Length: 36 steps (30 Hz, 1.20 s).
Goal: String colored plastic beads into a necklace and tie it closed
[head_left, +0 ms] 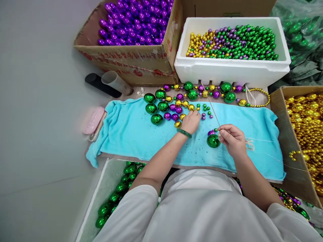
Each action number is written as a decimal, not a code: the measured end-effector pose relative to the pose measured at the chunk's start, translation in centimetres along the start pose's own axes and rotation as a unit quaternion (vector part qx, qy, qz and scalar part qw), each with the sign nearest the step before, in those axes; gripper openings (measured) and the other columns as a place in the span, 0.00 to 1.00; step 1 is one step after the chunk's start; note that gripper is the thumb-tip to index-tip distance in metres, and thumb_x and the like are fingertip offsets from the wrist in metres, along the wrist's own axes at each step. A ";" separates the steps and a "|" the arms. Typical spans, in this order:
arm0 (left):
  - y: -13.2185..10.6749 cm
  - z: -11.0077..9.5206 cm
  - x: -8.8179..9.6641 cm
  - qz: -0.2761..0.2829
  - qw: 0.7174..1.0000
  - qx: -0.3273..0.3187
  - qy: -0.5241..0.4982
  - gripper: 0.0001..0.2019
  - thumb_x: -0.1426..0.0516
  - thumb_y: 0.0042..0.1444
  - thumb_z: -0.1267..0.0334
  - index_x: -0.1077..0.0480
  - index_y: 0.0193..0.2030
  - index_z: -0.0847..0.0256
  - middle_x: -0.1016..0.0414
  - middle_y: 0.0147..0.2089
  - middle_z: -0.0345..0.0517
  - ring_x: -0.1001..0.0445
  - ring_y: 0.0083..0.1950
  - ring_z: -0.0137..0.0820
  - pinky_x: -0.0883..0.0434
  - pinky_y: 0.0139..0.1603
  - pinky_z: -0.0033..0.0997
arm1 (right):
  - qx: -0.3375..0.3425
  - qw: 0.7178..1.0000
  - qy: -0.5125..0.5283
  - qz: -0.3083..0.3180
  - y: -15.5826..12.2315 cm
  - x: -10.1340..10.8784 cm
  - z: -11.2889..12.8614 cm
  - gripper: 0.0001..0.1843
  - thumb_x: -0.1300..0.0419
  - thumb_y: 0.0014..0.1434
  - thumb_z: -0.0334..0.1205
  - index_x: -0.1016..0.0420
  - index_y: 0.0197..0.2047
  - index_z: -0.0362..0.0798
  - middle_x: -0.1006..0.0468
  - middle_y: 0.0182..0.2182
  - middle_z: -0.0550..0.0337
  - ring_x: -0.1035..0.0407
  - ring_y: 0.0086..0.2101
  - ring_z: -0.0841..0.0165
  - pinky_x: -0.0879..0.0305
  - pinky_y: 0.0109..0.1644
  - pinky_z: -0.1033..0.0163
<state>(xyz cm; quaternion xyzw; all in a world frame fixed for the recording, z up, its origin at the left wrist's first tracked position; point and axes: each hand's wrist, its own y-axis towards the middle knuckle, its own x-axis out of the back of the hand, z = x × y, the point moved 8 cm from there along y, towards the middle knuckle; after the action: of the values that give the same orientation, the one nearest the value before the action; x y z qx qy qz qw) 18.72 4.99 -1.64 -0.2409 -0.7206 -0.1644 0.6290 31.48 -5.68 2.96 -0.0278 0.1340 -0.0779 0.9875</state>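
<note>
My right hand (232, 139) pinches a long thin beading needle (210, 104) that slants up and to the left. Just left of those fingers, a large green bead (213, 141), a purple bead (211, 133) and a small green bead sit close together on the blue towel (126, 134). My left hand (192, 121), with a green bangle (184, 133) at the wrist, reaches down among loose beads. Its fingers are bunched beside a gold bead (191, 107) and small green beads (205, 107); anything between the fingertips is hidden. Large green beads (156, 119) and purple beads (175, 117) lie left of it.
A beaded necklace (229, 97) lies along the towel's far edge, before a white foam box (232, 70) of small beads. Cartons of purple beads (136, 23) and gold beads (308, 124) flank it. A clear cup (113, 80) and a pink case (94, 120) are at left.
</note>
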 end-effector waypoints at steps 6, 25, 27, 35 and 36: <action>-0.6 1.1 0.5 -0.072 0.961 0.057 -0.263 0.10 0.47 0.57 0.71 0.27 0.43 0.62 0.26 0.46 0.52 0.31 0.51 0.39 0.32 0.50 0.39 | -0.030 0.999 -0.024 -0.025 -1.3 1.6 -1.1 0.09 0.37 0.54 0.41 0.23 0.38 0.47 0.34 0.17 0.67 0.42 0.19 0.75 0.49 0.20 0.69; -3.7 4.7 3.5 -0.141 0.492 0.160 -0.844 0.11 0.38 0.47 0.74 0.23 0.38 0.62 0.22 0.37 0.44 0.26 0.34 0.23 0.28 0.36 0.21 | -0.044 0.988 -0.136 -0.059 -1.6 2.2 -2.3 0.08 0.36 0.49 0.42 0.20 0.31 0.47 0.32 0.18 0.65 0.45 0.19 0.75 0.50 0.22 0.67; -3.7 4.9 3.6 -0.157 0.513 0.150 -0.830 0.11 0.37 0.45 0.72 0.23 0.38 0.61 0.22 0.39 0.44 0.26 0.35 0.23 0.28 0.37 0.21 | -0.045 0.987 -0.140 -0.061 -1.6 2.3 -2.3 0.08 0.36 0.49 0.41 0.20 0.31 0.46 0.33 0.17 0.65 0.45 0.19 0.76 0.50 0.22 0.67; -4.7 5.8 5.9 -0.270 0.711 0.104 -0.641 0.14 0.38 0.47 0.69 0.24 0.43 0.56 0.25 0.45 0.45 0.27 0.44 0.29 0.30 0.49 0.29 | -0.052 0.982 -0.173 -0.050 -1.9 2.7 -2.3 0.11 0.37 0.51 0.44 0.20 0.32 0.46 0.33 0.18 0.65 0.45 0.19 0.75 0.49 0.23 0.67; -4.8 5.5 6.2 -0.269 0.739 0.097 -0.610 0.15 0.38 0.48 0.69 0.24 0.44 0.56 0.26 0.45 0.45 0.28 0.44 0.30 0.30 0.51 0.31 | -0.053 0.982 -0.178 -0.047 -1.8 2.7 -2.4 0.10 0.37 0.51 0.44 0.20 0.32 0.46 0.32 0.18 0.64 0.45 0.20 0.75 0.49 0.23 0.67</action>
<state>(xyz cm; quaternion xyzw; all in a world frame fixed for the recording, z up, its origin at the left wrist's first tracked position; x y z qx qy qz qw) 10.97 4.81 3.93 -0.0231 -0.9970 -0.0738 0.0049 33.13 -7.99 0.08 -0.0995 -0.0414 -0.1105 0.9880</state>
